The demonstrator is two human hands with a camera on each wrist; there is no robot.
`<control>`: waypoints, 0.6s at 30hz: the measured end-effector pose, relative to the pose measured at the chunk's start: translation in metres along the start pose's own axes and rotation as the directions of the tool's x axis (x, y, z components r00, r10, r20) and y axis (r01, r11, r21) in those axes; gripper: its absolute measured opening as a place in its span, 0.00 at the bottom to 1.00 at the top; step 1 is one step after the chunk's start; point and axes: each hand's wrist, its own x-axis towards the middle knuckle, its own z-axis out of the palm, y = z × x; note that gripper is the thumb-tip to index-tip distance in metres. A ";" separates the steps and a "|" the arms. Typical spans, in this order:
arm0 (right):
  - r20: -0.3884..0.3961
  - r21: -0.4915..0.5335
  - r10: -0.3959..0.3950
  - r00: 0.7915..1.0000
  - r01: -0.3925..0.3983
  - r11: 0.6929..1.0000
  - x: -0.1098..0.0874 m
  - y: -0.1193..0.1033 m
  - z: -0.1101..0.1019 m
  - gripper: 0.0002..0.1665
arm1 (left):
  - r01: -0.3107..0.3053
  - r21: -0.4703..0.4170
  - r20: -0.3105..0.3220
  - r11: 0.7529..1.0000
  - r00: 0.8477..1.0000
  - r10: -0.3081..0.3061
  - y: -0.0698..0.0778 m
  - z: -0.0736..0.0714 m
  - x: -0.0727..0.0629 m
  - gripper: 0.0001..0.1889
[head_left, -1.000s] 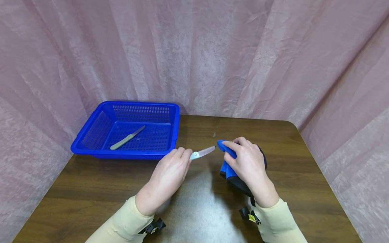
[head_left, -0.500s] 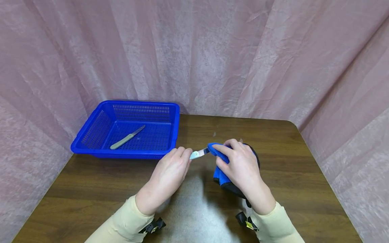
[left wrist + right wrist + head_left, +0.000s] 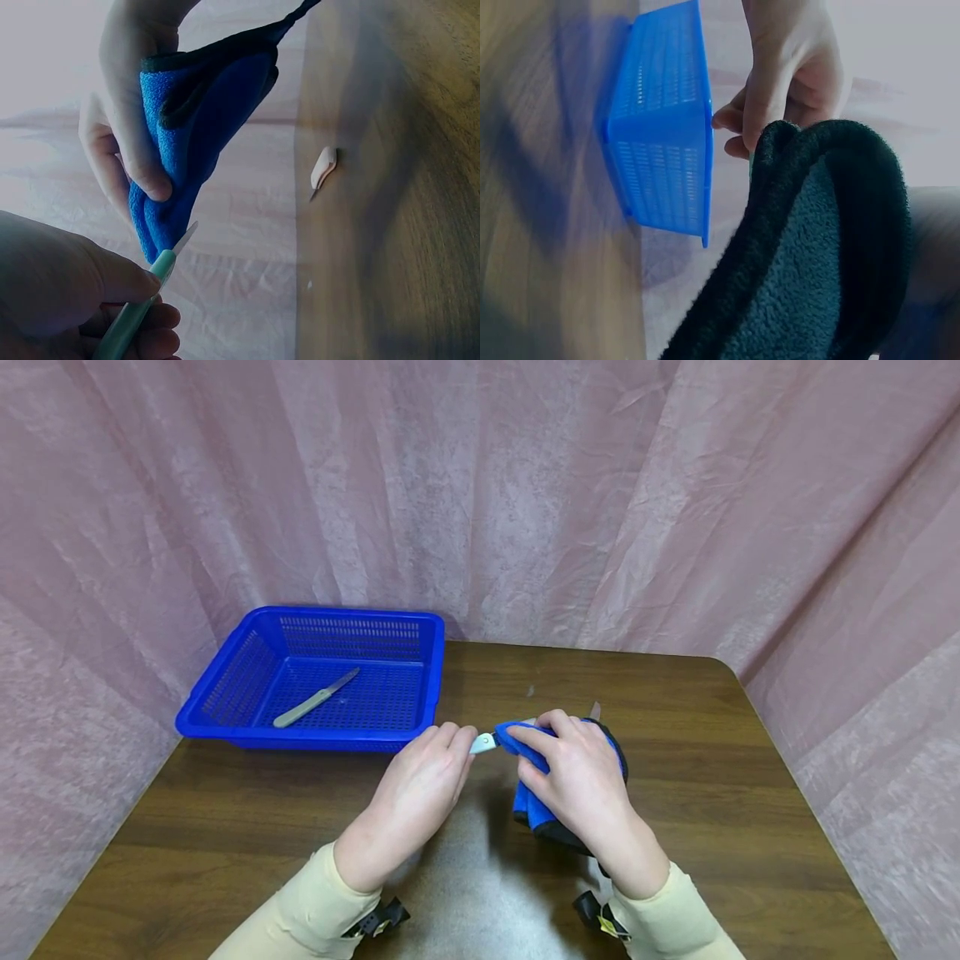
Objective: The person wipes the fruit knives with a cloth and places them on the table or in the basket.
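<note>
My left hand [image 3: 420,793] grips the mint-green handle of a small knife [image 3: 483,743], its blade pointing right. With my right hand [image 3: 581,777] I pinch a folded blue cloth [image 3: 532,810] with black edging around that blade. The cloth hides most of the blade in the head view; a bit of it shows beside the cloth in the left wrist view. Close to my right wrist camera, the cloth [image 3: 787,277] looks darker and covers much of the view. Another knife [image 3: 312,703] with a pale green handle lies in the blue basket [image 3: 300,747].
The basket stands at the table's back left. Behind my right hand a blade tip [image 3: 596,711] sticks out; in the left wrist view a small pale-handled object [image 3: 324,169] lies on the wooden table [image 3: 720,760]. Pink curtains [image 3: 480,502] hang around the table.
My right hand and the cloth have moved left, from beyond the knife's tip onto its blade up near the handle. A blade tip has come into view behind it. The left hand stays put.
</note>
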 end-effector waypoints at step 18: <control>0.000 -0.004 -0.004 1.000 0.004 1.000 0.000 0.001 0.002 0.21 | -0.008 0.005 0.006 1.000 1.000 0.008 0.002 -0.001 0.001 0.11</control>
